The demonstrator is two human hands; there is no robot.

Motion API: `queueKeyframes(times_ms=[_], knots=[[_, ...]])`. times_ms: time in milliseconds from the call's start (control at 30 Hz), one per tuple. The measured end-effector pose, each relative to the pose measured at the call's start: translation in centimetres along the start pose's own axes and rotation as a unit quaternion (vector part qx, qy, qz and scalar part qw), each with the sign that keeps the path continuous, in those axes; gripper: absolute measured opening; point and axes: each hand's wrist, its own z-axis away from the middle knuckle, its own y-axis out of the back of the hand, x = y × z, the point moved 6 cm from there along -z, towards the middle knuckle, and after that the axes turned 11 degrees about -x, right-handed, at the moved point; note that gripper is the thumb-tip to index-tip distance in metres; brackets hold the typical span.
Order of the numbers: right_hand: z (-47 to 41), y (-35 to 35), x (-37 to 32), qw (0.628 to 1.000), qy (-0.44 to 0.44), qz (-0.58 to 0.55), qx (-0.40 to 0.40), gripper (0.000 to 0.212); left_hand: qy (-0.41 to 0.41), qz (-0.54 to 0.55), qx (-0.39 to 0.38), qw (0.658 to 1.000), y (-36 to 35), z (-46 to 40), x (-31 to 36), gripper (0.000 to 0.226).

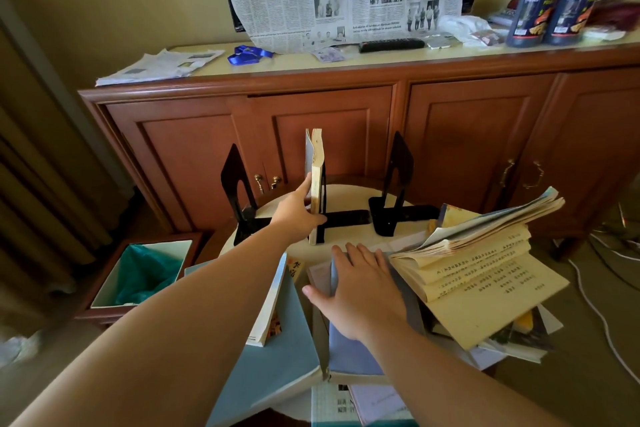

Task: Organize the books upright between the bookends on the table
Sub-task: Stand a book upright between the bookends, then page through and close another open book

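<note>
One book (316, 184) stands upright on the round bench (349, 192), against a thin black bookend (323, 204) and between the left bookend (235, 180) and the right bookend (398, 184). The left hand (298, 215) is the grip on it: thumb and fingers wrap its lower edge. The right hand (363, 284) lies flat, fingers straight and spread, pressing a blue-grey book (349, 354) in the pile nearer the person, grasping nothing. Just right of it an open book (485, 274) fans its pages. Behind stands a wooden cabinet (346, 121); a bin (145, 274) sits at left
</note>
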Motion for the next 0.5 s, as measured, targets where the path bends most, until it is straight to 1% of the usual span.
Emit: queueKeyframes(times_ms=[200,300,400,500], knots=[[0.0,0.0,0.0,1.000,-0.002,-0.008,0.005,0.101,0.008,-0.032,0.004,0.999,0.7,0.8,-0.2,0.107],[0.2,0.4,0.1,0.999,-0.002,-0.032,0.009,0.101,0.017,-0.050,-0.012,0.999,1.1,1.0,0.0,0.114],[0.7,1.3,0.1,0.995,0.009,-0.098,0.031,0.093,0.023,-0.094,-0.031,0.995,1.9,1.5,0.7,0.122],[1.1,2.1,0.6,0.980,0.009,-0.194,0.038,0.078,0.029,-0.100,-0.025,0.994,2.9,2.5,1.4,0.118]])
